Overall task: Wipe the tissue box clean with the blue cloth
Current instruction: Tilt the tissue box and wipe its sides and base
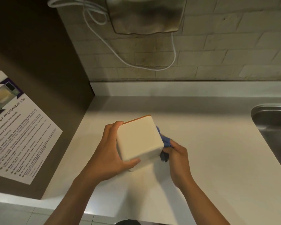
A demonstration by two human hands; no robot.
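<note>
Left hand (111,153) grips the white tissue box (139,138), tilted above the desk (209,159); right hand (177,157) is closed around the blue cloth (165,141), pressing it against the box's right side.

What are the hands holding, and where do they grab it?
The left hand grips the tissue box by its left side and near edge. The right hand holds the bunched blue cloth against the box's right side.
</note>
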